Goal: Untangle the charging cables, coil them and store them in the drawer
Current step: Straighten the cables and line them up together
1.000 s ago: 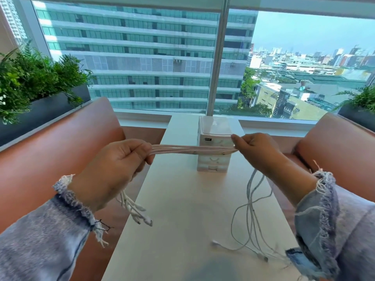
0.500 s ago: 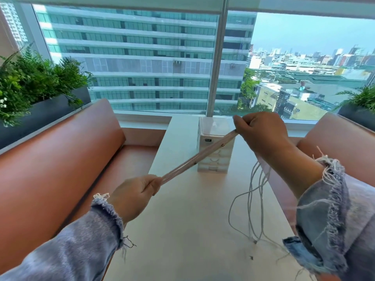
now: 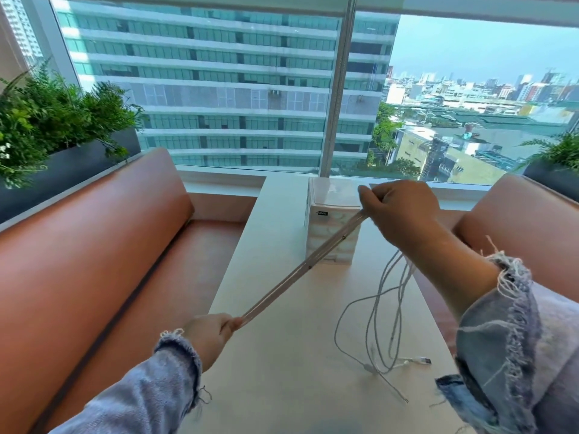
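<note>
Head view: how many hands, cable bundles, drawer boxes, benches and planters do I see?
Hands: 2, left hand, right hand
Cable bundle: 1
Drawer box: 1
Benches: 2, left bench, right bench
Planters: 2, left planter, right planter
Total: 8

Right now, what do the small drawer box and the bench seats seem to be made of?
Drawer box: probably glossy plastic with a marble-like pattern; its top reflects light. Bench seats: smooth tan leather or imitation; soft sheen, padded edges.

Cable bundle [image 3: 300,268]: formerly level across the drawer unit [image 3: 326,198], now slanted. Your left hand [image 3: 210,335]: dropped well below the unit, nearer you. Your right hand [image 3: 399,211]: raised beside its top.
</note>
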`<state>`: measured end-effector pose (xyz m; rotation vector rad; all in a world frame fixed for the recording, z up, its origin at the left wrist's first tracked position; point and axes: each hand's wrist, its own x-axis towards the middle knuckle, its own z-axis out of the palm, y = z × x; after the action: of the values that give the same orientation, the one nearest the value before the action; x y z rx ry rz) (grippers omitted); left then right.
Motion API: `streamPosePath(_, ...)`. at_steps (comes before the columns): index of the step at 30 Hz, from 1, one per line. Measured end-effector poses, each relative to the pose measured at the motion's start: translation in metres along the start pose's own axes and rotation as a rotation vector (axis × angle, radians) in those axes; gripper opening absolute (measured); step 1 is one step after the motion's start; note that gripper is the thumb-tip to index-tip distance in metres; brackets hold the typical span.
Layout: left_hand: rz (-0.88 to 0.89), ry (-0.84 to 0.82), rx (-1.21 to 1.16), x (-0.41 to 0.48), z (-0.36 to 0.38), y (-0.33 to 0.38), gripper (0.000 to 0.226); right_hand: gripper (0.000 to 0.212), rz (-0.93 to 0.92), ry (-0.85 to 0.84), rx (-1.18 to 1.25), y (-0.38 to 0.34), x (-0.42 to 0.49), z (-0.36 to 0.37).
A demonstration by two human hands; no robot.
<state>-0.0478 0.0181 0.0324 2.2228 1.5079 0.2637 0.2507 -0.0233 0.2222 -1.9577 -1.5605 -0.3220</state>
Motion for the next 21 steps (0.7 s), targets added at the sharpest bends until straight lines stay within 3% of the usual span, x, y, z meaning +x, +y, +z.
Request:
streamPosePath(5,-0.084,-0.045,-0.068,-0.001,0.017,-0.021,0.052,0.049,0.063,0.048,0.066,0.005,0.000,0.000)
streamPosePath(9,-0.117,-0.115,0.116,-0.002,0.022,-0.026,0.054,0.051,0.028,-0.007,0.046,0.002,-0.011,0.009)
streamPosePath(16,-0.191,-0.154,0.183,-0.005,0.036,-0.045,0.060,0.051,0.054,-0.007,0.016,0.008,-0.005,0.004)
streamPosePath(21,-0.147,-0.165,0.011,-0.016,0.040,-0.063,0.054,0.050,0.130,0.040,0.052,0.015,0.004,0.000)
